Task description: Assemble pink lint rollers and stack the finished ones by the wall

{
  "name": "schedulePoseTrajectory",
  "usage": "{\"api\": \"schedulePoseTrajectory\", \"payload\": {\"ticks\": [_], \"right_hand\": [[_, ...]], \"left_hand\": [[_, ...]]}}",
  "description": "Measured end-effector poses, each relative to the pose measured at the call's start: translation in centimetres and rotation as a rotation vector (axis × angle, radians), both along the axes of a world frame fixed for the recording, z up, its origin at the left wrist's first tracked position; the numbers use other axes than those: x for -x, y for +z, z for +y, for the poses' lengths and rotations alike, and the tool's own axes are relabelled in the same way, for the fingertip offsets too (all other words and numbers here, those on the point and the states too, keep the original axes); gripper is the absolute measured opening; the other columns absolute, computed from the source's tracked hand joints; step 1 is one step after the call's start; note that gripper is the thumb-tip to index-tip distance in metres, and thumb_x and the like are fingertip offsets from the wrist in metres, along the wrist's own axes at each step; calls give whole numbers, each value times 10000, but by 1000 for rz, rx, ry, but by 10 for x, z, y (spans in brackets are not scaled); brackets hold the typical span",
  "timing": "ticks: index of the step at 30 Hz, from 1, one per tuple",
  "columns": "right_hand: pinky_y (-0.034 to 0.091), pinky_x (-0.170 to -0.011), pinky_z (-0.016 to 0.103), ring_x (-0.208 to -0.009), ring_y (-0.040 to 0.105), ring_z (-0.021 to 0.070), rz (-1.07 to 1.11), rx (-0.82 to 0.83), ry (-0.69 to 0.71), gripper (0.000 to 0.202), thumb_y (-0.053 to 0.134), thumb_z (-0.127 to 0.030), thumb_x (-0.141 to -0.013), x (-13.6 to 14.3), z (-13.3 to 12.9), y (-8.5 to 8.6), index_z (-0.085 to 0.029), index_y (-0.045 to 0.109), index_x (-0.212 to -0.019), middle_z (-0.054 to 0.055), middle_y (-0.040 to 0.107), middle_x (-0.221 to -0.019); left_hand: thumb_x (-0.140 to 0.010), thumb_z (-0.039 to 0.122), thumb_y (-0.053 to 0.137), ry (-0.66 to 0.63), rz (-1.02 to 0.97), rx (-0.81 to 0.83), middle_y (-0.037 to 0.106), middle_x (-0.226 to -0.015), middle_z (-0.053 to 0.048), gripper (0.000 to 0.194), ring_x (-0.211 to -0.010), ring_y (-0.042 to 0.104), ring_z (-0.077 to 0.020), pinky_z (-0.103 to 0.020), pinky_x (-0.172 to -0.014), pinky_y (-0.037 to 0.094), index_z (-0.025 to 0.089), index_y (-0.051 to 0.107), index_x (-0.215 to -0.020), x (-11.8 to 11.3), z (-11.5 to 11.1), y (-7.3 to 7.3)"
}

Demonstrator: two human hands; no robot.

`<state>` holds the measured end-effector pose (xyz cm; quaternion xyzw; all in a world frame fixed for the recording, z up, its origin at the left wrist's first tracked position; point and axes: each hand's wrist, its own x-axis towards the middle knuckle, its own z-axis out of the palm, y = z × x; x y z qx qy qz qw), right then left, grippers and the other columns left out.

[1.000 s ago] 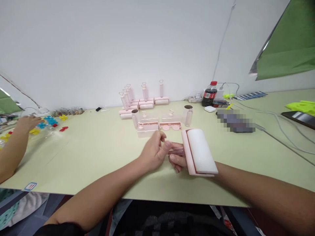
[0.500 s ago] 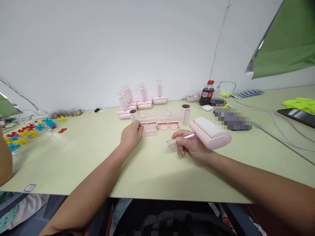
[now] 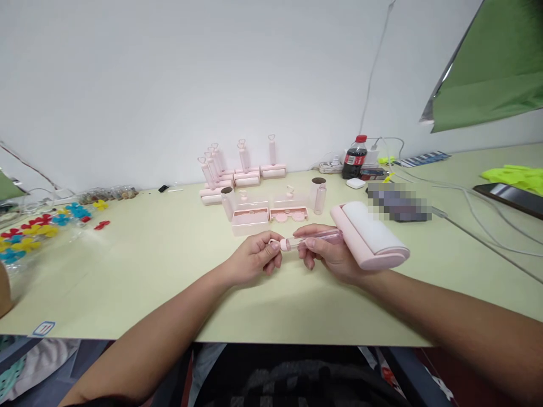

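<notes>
My right hand (image 3: 333,254) is closed round the clear pink tube handle of a lint roller (image 3: 375,234), its white roll tilted out to the right. Between the fingertips of my left hand (image 3: 257,257) is a small pink end cap (image 3: 285,245) with a loop, held against the handle's open left end. Whether the cap is seated I cannot tell. Just beyond my hands lie a pale pink open case (image 3: 250,225) and a second case (image 3: 289,215) with round pink parts in it. Clear handled rollers stand on either side, a left one (image 3: 228,203) and a right one (image 3: 318,198).
Several finished-looking pink lint rollers (image 3: 271,158) stand by the wall with heart loops on top. A cola bottle (image 3: 355,158), a blurred-out dark device (image 3: 399,203) and cables are on the right. Colourful flower-shaped pieces (image 3: 38,229) lie at the left, near another person's arm (image 3: 4,288).
My left hand has come from the open case toward me and right, now with the end cap at the handle. My right hand still holds the lint roller, its head slightly lower.
</notes>
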<state>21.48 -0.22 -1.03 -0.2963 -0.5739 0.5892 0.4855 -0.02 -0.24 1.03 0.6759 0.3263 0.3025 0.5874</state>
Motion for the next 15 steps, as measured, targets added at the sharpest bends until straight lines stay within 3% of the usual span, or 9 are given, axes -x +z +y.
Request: {"api": "schedulePoseTrajectory", "payload": {"ticks": [4,8,15], "right_hand": [[459,-429,228,-429,574,109,11,55,48,300,729,-411,-791,1,0,-3,-159,687,-947,5,672,-610],[486,-467,237,-471,603,119,35,54,96,279,723,-390,-812,1,-2,-7,-167,684,-976,12,690,-638],[485,-523,261,-529,587,125,-63,-74,139,289,704,-408,-835,-4,-7,-5,-163,696,-987,19,664,-645]], "left_hand": [[-919,571,477,-43,125,-2,445,-557,64,428,-465,339,-56,-202,-463,261,164,490,-786,4,-3,2],[-899,576,513,-89,72,76,372,-520,86,428,-454,271,-54,-196,-439,204,170,475,-772,3,-5,3],[-842,600,594,-121,-27,367,265,-435,119,443,-370,168,-44,-194,-378,147,180,484,-754,1,-9,0]]}}
